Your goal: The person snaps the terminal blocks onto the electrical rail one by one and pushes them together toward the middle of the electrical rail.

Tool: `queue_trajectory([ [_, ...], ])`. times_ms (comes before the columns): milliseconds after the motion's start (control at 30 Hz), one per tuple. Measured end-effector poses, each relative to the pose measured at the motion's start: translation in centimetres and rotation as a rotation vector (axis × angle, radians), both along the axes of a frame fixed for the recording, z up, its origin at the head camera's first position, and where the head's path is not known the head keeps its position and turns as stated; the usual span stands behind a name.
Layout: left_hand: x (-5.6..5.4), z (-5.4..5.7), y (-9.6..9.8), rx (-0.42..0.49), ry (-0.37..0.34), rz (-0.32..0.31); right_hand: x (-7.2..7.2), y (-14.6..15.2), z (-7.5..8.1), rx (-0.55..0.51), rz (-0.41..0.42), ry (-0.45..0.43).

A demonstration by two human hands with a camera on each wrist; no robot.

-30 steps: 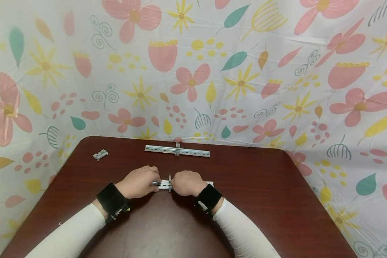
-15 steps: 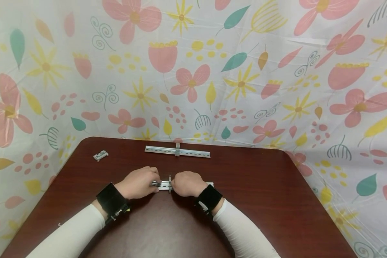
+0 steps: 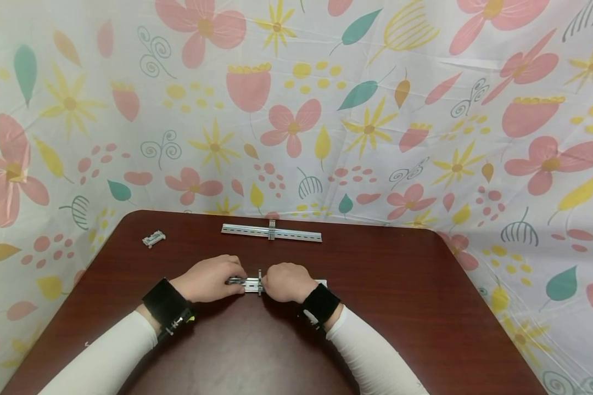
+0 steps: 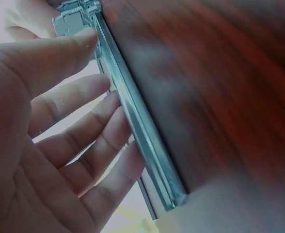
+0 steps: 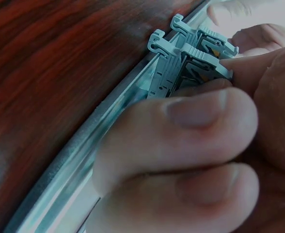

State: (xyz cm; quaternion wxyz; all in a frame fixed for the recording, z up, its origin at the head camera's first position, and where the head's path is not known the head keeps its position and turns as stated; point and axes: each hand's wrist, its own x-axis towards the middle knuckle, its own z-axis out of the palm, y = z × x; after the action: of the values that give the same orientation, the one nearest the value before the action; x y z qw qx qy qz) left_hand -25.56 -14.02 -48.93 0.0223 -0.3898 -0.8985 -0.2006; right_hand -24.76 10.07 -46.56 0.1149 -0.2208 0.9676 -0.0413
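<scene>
A slotted metal DIN rail lies across the middle of the table, partly hidden under both hands. Two slim grey terminal blocks sit side by side on it, edge-on between the hands in the head view. My left hand holds the rail at its left part, its thumb close to the blocks and its fingertips along one edge in the left wrist view. With curled fingers, my right hand grips at the blocks from the right; its thumb and forefinger contact is partly hidden in the right wrist view.
Farther back lies a second DIN rail with a terminal block mounted near its middle. A loose grey terminal block is at the back left of the brown table. A flower-print curtain hangs behind the table's far edge.
My left hand and wrist have shifted slightly left along the rail, showing a bit more of it. The right hand stays at the blocks.
</scene>
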Motion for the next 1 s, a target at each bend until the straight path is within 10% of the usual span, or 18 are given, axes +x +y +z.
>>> queue_trajectory([
  [1000,-4.2,1.5,-10.5,0.078,0.04,0.483,0.1,0.1,0.0,-0.016,0.013,-0.002],
])
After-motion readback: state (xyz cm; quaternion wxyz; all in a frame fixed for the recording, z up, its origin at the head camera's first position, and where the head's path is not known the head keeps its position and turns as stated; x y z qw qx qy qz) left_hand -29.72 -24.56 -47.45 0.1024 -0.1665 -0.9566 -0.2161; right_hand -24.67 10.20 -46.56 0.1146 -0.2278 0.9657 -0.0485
